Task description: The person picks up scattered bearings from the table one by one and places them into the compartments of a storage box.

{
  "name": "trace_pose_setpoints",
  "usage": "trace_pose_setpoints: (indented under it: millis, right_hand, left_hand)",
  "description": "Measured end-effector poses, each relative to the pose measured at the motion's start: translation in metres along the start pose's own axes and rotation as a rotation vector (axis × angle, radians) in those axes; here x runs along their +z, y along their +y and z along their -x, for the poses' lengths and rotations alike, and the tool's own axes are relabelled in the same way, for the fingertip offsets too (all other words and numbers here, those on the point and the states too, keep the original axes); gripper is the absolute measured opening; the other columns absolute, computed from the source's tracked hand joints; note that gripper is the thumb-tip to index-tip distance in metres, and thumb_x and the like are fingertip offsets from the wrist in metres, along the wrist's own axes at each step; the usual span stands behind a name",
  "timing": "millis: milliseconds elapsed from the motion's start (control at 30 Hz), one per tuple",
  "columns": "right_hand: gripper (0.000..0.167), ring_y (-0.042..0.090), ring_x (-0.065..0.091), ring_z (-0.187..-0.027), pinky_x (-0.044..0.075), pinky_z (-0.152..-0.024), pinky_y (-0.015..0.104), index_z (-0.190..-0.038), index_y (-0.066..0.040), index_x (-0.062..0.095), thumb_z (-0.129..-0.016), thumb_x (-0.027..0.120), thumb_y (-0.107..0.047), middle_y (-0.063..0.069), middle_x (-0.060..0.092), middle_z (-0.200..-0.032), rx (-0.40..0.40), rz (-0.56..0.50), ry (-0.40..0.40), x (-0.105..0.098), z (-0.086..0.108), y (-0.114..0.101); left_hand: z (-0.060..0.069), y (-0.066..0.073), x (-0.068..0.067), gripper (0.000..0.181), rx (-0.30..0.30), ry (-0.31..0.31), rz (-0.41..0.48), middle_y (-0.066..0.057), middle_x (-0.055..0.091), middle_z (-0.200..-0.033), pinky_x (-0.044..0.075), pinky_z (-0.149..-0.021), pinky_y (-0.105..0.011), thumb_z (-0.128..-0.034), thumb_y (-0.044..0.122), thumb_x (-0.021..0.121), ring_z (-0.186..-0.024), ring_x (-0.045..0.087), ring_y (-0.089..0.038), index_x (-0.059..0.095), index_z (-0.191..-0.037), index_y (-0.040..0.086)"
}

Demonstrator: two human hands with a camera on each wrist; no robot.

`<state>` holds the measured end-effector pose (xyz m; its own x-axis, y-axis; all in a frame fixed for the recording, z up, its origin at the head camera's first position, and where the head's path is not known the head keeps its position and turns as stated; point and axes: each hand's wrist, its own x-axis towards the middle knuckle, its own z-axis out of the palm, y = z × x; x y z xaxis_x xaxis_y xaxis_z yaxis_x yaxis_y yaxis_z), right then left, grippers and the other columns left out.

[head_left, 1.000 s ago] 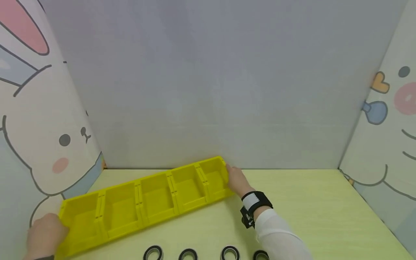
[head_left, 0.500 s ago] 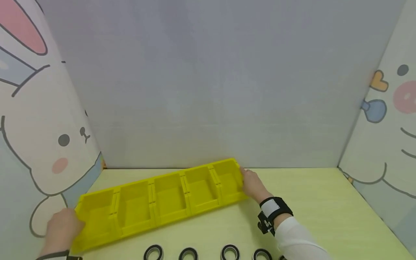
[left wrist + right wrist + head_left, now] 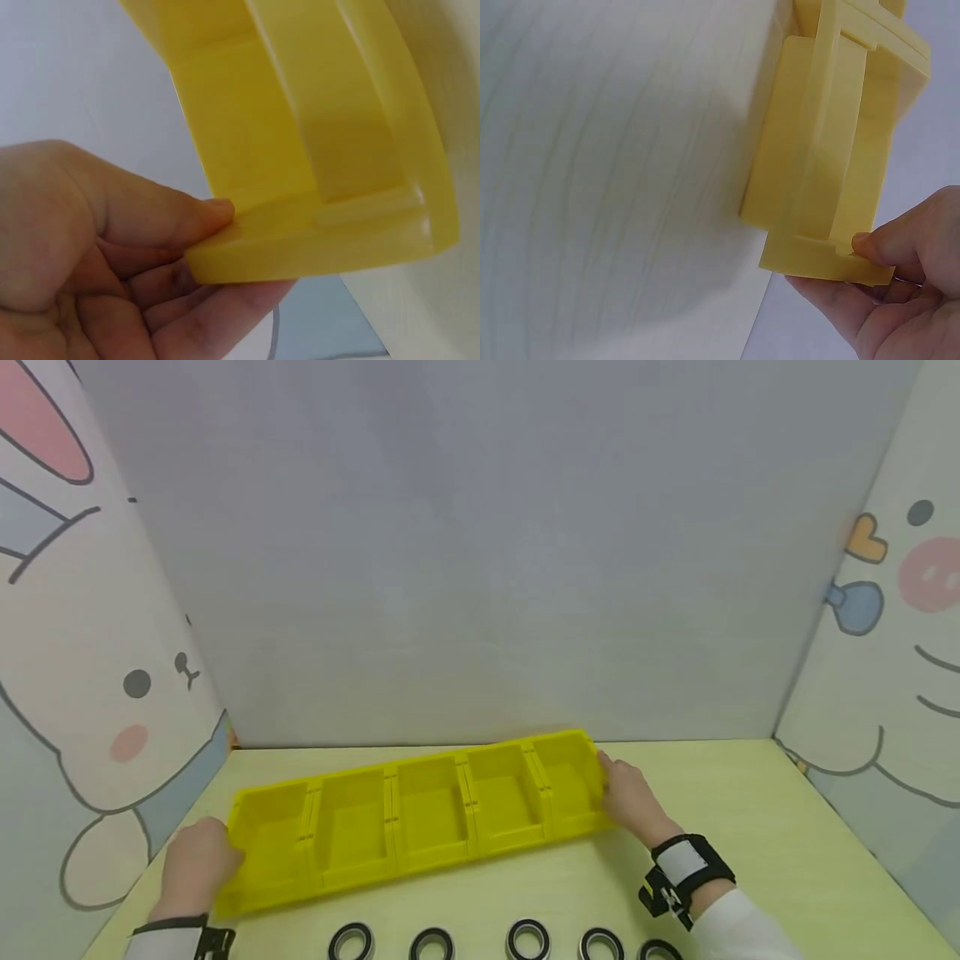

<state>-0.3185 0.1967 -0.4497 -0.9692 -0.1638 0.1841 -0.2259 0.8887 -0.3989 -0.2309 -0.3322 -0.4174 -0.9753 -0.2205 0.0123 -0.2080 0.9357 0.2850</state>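
And here the yellow tray is held by both ends, slanted over the table, its right end set farther back than its left. The left end is pinched by the left hand, thumb over the rim and fingers beneath; the right end is pinched likewise by the right hand. Five compartments, and nothing seen in any of them! Whether the base is touching the table or held just above it cannot be told for sure. Near the tray's front side, black rings are lined up, and there the danger seems to lie: were the tray drawn nearer or lowered carelessly, they could be knocked or pinned underneath. Only the rim is gripped at each end, so a twist might be caused by one hand leading the other, a slip by a loosened thumb. Behind, the wall could be scraped by the far right corner.
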Motion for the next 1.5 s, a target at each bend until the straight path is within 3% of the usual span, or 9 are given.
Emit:
trace_pose_setpoints:
  millis: [400,700,867,1133,1500]
  right_hand:
    - [0.051,0.025,0.049,-0.071,0.044,-0.061,0.035,-0.135,0.014,0.039,-0.086,0.051,0.006,0.027,0.059,-0.095,0.018,0.027,0.046,-0.020,0.033,0.037]
    - [0.050,0.029,0.053,-0.073,0.047,-0.064,0.040,-0.132,0.016,0.040,-0.085,0.054,0.006,0.030,0.059,-0.095,0.008,0.026,0.091,-0.029,0.050,0.051]
    - [0.051,0.032,0.057,-0.078,0.050,-0.068,0.044,-0.131,0.017,0.040,-0.084,0.055,0.007,0.031,0.059,-0.096,0.016,0.027,0.098,-0.035,0.059,0.060]
    - [0.052,0.026,0.050,-0.070,0.046,-0.062,0.039,-0.131,0.017,0.040,-0.084,0.057,0.006,0.029,0.059,-0.092,0.036,0.026,0.105,-0.042,0.070,0.072]
    - [0.052,0.025,0.050,-0.069,0.047,-0.061,0.039,-0.131,0.018,0.040,-0.083,0.058,0.007,0.029,0.060,-0.090,0.027,0.022,0.105,-0.047,0.072,0.080]
  left_hand:
    - [-0.001,0.043,0.009,0.014,0.047,0.010,0.059,-0.007,0.044,-0.058,0.035,-0.046,-0.026,-0.0804,0.001,0.060,-0.052,0.044,-0.019,0.052,-0.070,-0.005]
    - [-0.008,0.055,0.022,0.016,0.129,0.062,0.065,-0.004,0.040,-0.055,0.033,-0.046,-0.025,-0.0787,-0.002,0.059,-0.049,0.042,-0.018,0.052,-0.065,-0.002]
    - [-0.010,0.066,0.025,0.011,0.128,0.047,0.091,-0.005,0.043,-0.056,0.034,-0.046,-0.025,-0.0793,-0.004,0.057,-0.050,0.043,-0.018,0.056,-0.069,-0.004]
    - [-0.010,0.081,0.028,0.011,0.131,0.015,0.102,-0.006,0.046,-0.057,0.036,-0.046,-0.023,-0.0805,-0.004,0.055,-0.050,0.045,-0.017,0.058,-0.070,-0.004]
    - [-0.014,0.085,0.033,0.010,0.139,-0.001,0.095,-0.006,0.047,-0.058,0.037,-0.046,-0.024,-0.0805,-0.003,0.056,-0.051,0.046,-0.018,0.058,-0.071,-0.003]
